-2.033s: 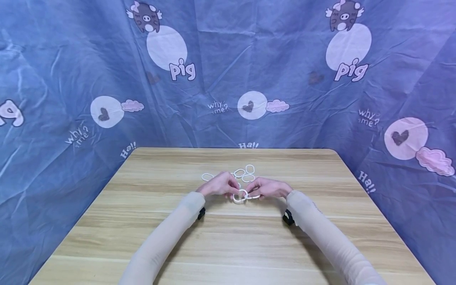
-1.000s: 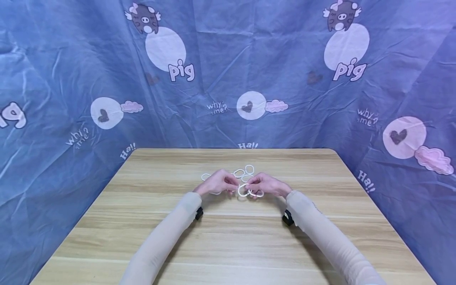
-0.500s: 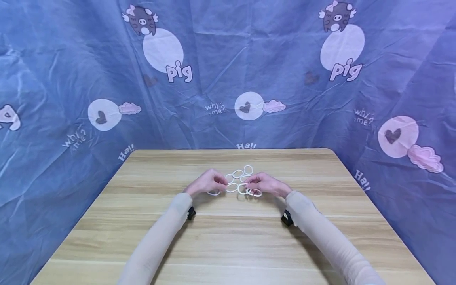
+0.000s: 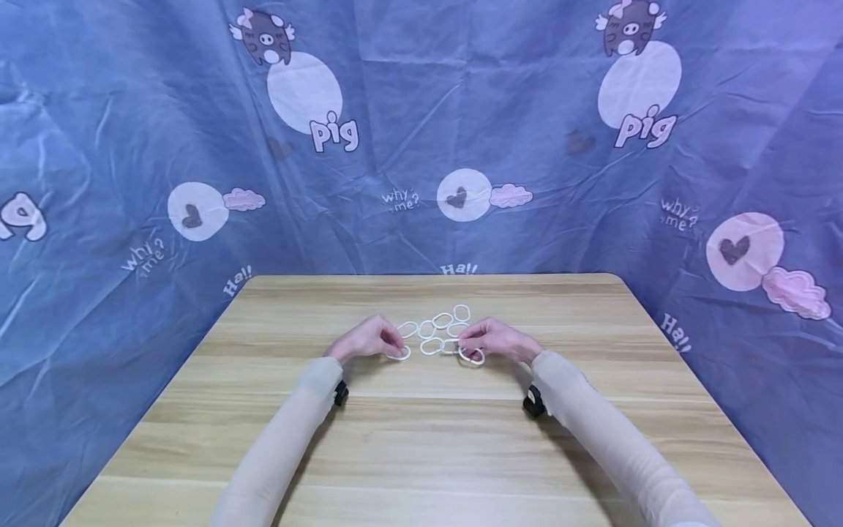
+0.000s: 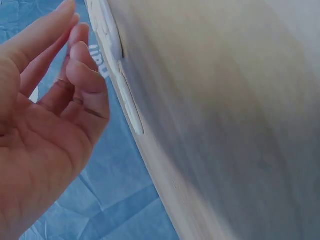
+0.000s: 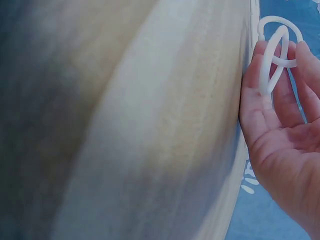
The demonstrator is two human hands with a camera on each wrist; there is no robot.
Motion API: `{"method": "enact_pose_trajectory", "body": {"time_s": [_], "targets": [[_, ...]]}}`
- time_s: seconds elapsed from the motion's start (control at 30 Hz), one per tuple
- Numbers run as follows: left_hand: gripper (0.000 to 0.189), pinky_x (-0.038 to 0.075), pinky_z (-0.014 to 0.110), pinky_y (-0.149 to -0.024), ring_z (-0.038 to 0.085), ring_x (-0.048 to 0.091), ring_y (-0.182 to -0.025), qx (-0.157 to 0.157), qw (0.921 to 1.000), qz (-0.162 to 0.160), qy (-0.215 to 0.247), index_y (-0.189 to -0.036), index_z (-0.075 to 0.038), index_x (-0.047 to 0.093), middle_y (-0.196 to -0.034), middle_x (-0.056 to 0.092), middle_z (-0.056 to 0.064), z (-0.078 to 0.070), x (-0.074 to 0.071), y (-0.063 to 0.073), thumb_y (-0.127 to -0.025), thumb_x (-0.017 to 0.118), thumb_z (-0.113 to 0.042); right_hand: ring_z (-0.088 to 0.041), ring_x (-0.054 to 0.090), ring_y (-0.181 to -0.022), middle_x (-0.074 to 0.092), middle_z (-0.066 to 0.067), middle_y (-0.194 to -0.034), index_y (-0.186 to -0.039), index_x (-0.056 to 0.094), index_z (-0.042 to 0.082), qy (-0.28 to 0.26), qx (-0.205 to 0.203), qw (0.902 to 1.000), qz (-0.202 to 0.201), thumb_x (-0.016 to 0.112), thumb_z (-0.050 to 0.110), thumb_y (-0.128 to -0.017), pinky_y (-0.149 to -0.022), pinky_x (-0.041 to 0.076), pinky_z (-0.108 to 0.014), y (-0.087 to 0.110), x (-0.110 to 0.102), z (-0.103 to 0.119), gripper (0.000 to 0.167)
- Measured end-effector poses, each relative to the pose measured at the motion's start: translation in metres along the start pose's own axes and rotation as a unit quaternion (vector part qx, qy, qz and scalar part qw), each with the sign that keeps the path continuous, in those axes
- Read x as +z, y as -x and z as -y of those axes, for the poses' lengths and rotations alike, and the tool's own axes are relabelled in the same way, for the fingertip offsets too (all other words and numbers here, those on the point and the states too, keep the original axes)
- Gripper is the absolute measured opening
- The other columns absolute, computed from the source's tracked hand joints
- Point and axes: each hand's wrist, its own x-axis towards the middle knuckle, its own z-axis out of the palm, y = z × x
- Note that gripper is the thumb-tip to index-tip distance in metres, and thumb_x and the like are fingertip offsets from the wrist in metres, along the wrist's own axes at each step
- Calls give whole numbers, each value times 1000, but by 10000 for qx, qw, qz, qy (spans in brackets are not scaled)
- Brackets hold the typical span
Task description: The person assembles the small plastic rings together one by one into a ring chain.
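Rings [image 4: 431, 354]: white, on the table [image 4: 421, 446], around its middle, closer to the far edge than the near
Right hand [image 4: 490, 339]: pinches a linked pair [image 6: 269, 57] at the fingertips
Left hand [image 4: 365, 339]: fingertips down at one ring [image 4: 405, 357]; cannot tell whether it grips
Hard to see: that ring partly covered; rings edge-on, cut off in left wrist view
Count: nine visible; six loose, one at left fingertips, two linked

From here I see 2 white oval rings [image 6: 265, 70] hooked through each other, held up at different tilts; 7 more rings [image 4: 435, 325] lie flat, left of and beyond that pair.
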Motion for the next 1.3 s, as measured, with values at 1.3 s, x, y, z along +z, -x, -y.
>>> {"method": "enact_pose_trajectory", "body": {"time_s": [1.3], "targets": [[11, 43, 19, -67, 8, 52, -71, -98, 9983, 507, -280, -85, 1, 72, -80, 63, 2, 14, -4, -3, -75, 78, 2, -12, 65, -76, 73, -6, -94, -113, 62, -7, -23, -61, 9996, 262, 59, 9, -96, -69, 56, -23, -3, -3, -6, 23]]}}
